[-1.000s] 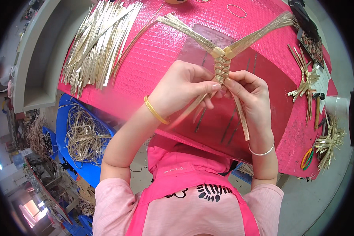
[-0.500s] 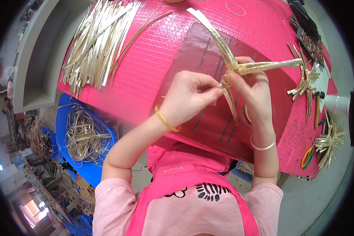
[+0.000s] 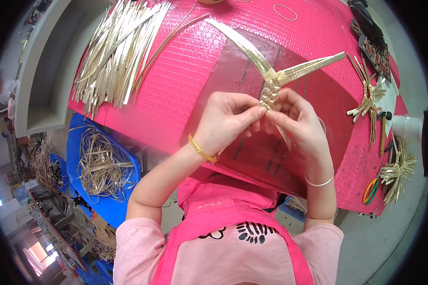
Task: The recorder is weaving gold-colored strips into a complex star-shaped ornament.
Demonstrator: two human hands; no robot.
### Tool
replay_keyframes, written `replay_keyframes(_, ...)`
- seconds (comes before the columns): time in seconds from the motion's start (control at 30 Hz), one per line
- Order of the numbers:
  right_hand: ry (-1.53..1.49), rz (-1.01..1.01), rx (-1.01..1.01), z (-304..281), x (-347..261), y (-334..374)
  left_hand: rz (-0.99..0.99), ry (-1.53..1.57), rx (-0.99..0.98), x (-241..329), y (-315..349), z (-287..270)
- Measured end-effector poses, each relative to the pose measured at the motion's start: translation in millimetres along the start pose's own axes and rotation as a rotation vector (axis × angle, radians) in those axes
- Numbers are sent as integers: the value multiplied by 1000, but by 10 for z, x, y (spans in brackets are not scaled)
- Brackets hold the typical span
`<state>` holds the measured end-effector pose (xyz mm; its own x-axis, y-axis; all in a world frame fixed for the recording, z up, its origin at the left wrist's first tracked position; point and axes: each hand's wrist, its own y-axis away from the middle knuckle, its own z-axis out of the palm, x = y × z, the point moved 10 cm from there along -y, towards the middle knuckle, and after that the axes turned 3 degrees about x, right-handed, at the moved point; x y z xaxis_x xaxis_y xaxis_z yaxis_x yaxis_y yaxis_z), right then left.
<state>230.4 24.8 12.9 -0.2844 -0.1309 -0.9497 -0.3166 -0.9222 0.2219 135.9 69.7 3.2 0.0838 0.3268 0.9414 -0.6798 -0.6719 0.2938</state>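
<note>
Between my two hands is a woven piece of gold strips [image 3: 270, 90], with a short braided middle. From its far end two bundles of flat strips spread out, one toward the far left and one toward the far right. My left hand [image 3: 233, 111] pinches the near end of the braid between thumb and finger. On the other side my right hand [image 3: 295, 116] grips the same end, thumb against it and fingers curled behind. Strip ends hang below the hands, partly hidden by them. A dark red mat [image 3: 223, 76] with black lines lies underneath.
A heap of gold strips [image 3: 116, 52] lies at the far left of the pink table cover [image 3: 176, 95]. A blue bin [image 3: 138, 166] holds tangled strips. At the right are tied strip bundles [image 3: 368, 97], a hammer [image 3: 383, 135] and coloured rubber bands [image 3: 370, 191].
The braid has turned and now shows its woven middle. Its right bundle tilts further up, its left one further left. My right hand has shifted down toward the near end.
</note>
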Motion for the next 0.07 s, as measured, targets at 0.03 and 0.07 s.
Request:
replay_keyframes(0.03, 116, 91, -91, 6, 134, 15, -4, 12, 5, 8, 2, -10)
replay_keyframes(0.07, 230, 182, -176, -19, 277, 44, -19, 41, -16, -35, -5, 8)
